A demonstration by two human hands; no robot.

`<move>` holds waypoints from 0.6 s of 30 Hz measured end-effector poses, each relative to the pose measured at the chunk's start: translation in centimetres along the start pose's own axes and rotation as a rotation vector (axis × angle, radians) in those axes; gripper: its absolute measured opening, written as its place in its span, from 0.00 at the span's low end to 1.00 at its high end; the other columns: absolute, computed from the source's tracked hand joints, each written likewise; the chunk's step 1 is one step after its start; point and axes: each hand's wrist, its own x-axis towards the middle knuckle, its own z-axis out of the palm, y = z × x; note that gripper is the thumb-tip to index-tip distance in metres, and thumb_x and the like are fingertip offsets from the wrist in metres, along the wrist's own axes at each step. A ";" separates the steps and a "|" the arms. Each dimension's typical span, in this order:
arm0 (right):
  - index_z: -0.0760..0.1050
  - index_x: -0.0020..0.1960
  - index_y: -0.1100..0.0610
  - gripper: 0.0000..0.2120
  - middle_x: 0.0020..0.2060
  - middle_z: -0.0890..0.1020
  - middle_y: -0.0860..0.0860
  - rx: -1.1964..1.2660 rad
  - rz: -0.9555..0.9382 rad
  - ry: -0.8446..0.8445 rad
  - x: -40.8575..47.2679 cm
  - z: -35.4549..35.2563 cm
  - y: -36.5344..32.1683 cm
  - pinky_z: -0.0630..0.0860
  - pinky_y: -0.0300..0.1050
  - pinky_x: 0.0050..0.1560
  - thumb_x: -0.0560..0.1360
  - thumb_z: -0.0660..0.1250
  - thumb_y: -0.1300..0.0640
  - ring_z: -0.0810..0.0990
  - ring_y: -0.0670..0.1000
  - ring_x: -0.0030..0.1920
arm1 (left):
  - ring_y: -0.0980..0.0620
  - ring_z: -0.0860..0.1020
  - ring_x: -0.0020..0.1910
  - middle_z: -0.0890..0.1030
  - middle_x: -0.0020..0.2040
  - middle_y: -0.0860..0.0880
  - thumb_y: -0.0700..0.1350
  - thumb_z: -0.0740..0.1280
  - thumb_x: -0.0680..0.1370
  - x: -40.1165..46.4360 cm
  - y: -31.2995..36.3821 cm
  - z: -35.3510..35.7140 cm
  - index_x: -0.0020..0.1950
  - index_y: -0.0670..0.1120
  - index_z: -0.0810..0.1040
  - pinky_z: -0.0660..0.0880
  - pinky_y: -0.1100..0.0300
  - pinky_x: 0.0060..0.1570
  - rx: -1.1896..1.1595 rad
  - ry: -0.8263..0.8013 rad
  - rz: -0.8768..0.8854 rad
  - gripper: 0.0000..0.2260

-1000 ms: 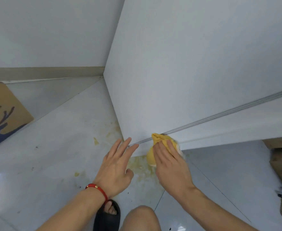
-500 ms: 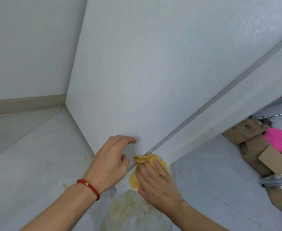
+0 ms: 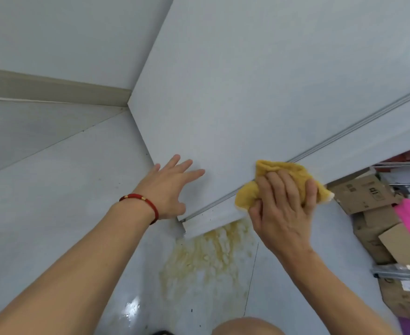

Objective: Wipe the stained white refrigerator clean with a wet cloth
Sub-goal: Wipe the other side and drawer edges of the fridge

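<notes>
**Cloth pressed low on the fridge**

While the left hand (image 3: 168, 187), fingers spread straight, lies flat on the white refrigerator (image 3: 259, 97), the right hand (image 3: 283, 206) has its grip curled round a yellow cloth (image 3: 293, 175) against the lower edge; a yellow stain (image 3: 206, 259) marks the floor (image 3: 61, 189) beneath; cardboard boxes (image 3: 366, 197) sit far right.

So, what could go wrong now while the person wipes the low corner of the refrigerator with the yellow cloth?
1. The yellowish spill covers the floor right below the refrigerator corner; a foot or knee could slip on it or spread it.
2. The yellow cloth, gripped by the right hand, could touch the spill and smear it onto the white panel.
3. The left hand rests with straight fingers on the panel and may leave marks.
</notes>
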 end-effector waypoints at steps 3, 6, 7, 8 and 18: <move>0.76 0.70 0.58 0.23 0.69 0.78 0.54 -0.020 -0.189 -0.231 -3.9 4.6 -4.4 0.40 0.58 0.82 0.78 0.64 0.51 0.66 0.55 0.74 | 0.47 0.40 0.82 0.46 0.84 0.52 0.46 0.72 0.75 0.6 0.6 1.8 0.82 0.61 0.48 0.53 0.40 0.78 0.131 -0.090 -0.003 0.44; 0.62 0.80 0.60 0.32 0.78 0.66 0.57 -0.127 -0.408 -0.504 -6.8 8.2 -9.1 0.29 0.64 0.78 0.79 0.61 0.50 0.58 0.59 0.79 | 0.45 0.45 0.82 0.50 0.83 0.49 0.45 0.70 0.77 -0.1 0.3 3.1 0.83 0.58 0.51 0.59 0.42 0.76 0.133 -0.112 -0.057 0.40; 0.58 0.81 0.61 0.32 0.79 0.62 0.58 -0.172 -0.497 -0.544 -7.6 9.2 -10.8 0.26 0.67 0.76 0.80 0.58 0.50 0.56 0.60 0.80 | 0.45 0.47 0.82 0.52 0.83 0.49 0.44 0.69 0.78 -0.5 0.0 3.4 0.83 0.57 0.53 0.62 0.43 0.75 0.109 -0.117 -0.087 0.38; 0.57 0.81 0.61 0.31 0.79 0.61 0.58 -0.194 -0.564 -0.583 -8.2 10.1 -12.5 0.26 0.69 0.75 0.82 0.57 0.50 0.55 0.62 0.80 | 0.45 0.50 0.81 0.55 0.82 0.48 0.42 0.67 0.78 -0.9 -0.4 3.5 0.82 0.57 0.55 0.64 0.45 0.74 0.079 -0.113 -0.117 0.36; 0.82 0.62 0.61 0.19 0.59 0.83 0.55 0.154 -0.348 -0.148 -5.2 5.4 -3.8 0.55 0.58 0.81 0.73 0.66 0.61 0.78 0.58 0.65 | 0.46 0.72 0.70 0.73 0.72 0.49 0.39 0.64 0.79 -2.6 -1.3 2.6 0.77 0.56 0.67 0.73 0.51 0.64 -0.140 -0.028 -0.287 0.28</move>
